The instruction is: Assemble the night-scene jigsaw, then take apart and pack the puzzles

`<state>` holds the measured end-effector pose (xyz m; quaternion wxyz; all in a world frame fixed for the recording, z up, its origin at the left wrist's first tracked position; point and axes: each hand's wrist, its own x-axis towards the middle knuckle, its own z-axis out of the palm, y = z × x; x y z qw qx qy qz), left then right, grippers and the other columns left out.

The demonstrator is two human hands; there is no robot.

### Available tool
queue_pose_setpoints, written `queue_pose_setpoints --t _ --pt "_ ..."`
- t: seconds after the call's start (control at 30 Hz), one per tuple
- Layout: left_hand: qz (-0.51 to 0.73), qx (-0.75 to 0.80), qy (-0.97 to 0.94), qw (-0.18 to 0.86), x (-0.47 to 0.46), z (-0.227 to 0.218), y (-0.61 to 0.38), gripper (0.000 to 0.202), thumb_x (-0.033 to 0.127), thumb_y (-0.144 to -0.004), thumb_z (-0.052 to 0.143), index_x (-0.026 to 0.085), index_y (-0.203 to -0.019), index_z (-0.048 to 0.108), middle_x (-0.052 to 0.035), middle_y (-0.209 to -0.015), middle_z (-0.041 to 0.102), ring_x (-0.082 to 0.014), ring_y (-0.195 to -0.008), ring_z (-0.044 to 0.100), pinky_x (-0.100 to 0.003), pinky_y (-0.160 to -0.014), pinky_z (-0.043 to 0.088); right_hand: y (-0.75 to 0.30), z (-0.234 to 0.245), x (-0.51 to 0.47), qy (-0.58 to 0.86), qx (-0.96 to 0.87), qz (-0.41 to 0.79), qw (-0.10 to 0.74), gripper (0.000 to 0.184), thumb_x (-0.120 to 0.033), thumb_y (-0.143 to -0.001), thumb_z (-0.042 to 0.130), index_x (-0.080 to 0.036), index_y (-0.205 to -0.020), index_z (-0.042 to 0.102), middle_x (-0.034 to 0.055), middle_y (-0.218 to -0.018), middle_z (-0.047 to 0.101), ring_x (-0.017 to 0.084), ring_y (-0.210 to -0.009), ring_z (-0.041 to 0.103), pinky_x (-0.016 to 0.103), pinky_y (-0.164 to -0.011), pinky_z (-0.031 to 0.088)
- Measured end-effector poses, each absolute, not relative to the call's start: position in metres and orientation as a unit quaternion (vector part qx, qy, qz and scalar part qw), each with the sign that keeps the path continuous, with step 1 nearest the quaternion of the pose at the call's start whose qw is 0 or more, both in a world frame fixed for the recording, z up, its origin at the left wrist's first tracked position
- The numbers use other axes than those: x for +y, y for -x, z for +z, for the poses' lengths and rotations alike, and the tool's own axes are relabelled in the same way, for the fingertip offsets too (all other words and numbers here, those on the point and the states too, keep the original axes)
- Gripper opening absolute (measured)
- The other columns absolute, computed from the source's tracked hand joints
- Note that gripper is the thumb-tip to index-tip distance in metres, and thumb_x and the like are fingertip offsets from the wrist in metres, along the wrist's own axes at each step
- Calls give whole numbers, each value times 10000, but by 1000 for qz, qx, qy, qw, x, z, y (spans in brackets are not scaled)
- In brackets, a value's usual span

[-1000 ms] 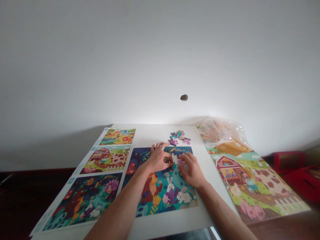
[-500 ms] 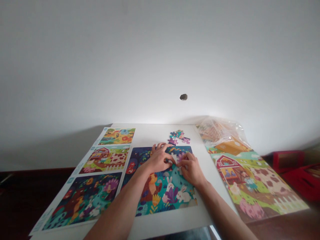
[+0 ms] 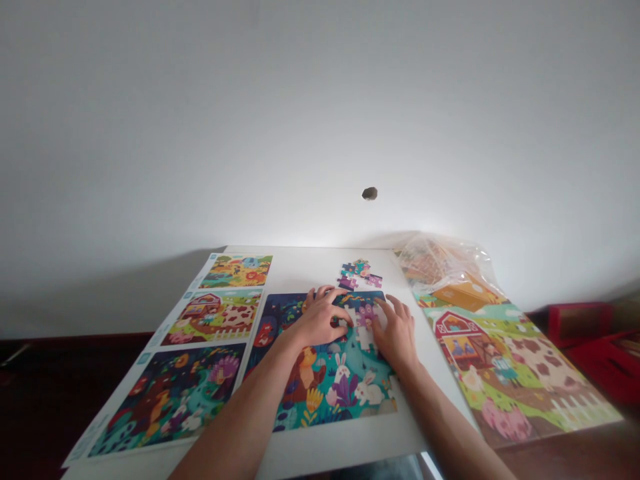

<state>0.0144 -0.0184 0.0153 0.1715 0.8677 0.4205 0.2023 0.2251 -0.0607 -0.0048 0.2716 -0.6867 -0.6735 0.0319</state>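
A jigsaw puzzle (image 3: pixel 320 373) of a night forest with rabbits and a bear lies on the white table, with a pale unfilled gap in its upper right part. My left hand (image 3: pixel 323 317) rests over the upper middle of it, fingers spread and thumb apart from the forefinger beside the gap. On the puzzle's right edge is my right hand (image 3: pixel 396 330), fingers stretched and apart, holding nothing visible. Between the hands shows a purple puzzle section (image 3: pixel 367 317). Beyond the top edge, several loose puzzle pieces (image 3: pixel 357 272) lie in a small heap.
A sheet with printed pictures (image 3: pixel 213 317) lies to the left. On the right are a farm picture puzzle (image 3: pixel 515 373), a clear plastic bag (image 3: pixel 445 257) and an orange box (image 3: pixel 463 295). Behind the table stands a white wall (image 3: pixel 300 133) with a hole. Red boxes (image 3: pixel 580 323) sit far right.
My right hand has drawn back to the right from the gap and its fingers have opened. The left thumb and forefinger have parted, the hand staying almost in place.
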Motion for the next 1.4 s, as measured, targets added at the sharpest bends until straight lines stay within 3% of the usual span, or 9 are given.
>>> queue_pose_setpoints --t 0.2,0.57,0.73,0.87,1.1,1.4 --pt "190 417 -871 178 -18 15 -14 202 244 -692 729 381 -836 767 32 -1419 472 -327 -1325 300 -583 -1092 149 -230 -4 -60 708 -666 51 232 296 -265 -855 550 -295 -1112 694 50 -1280 590 272 -1145 491 427 -934 355" --pt "191 402 -879 173 -19 17 -13 218 207 -699 705 378 -821 760 50 -1425 461 -324 -1328 306 -569 -1094 158 -229 0 -61 721 -659 59 206 270 -305 -871 552 -299 -1102 692 53 -1241 595 262 -1089 501 389 -898 354" --pt "235 438 -853 155 -15 10 -14 509 90 -721 568 341 -1155 652 -2 -1368 524 -281 -1284 374 -531 -1095 219 -231 16 -55 719 -674 59 156 360 -343 -848 558 -276 -1195 627 72 -1161 632 281 -1064 515 398 -885 349" --pt "267 510 -807 130 -8 0 -13 607 -20 -697 440 299 -1180 623 -15 -1300 584 -256 -1227 444 -513 -1070 265 -238 33 -28 737 -661 85 111 375 -352 -824 555 -262 -1178 636 76 -1044 680 314 -1046 536 449 -900 343" --pt "272 534 -792 118 -7 -3 -12 540 7 -747 440 302 -1161 621 -13 -1238 636 -269 -1178 489 -534 -1060 268 -235 8 23 733 -642 35 221 520 -348 -867 524 -213 -1367 483 115 -1379 514 302 -1260 405 441 -993 307" --pt "271 544 -784 125 -6 -1 -14 557 -8 -717 451 293 -1151 628 -11 -1211 650 -265 -1160 503 -514 -1050 286 -234 -9 27 706 -665 64 237 354 -337 -901 502 -261 -1235 591 59 -1255 610 272 -1184 441 414 -963 300"
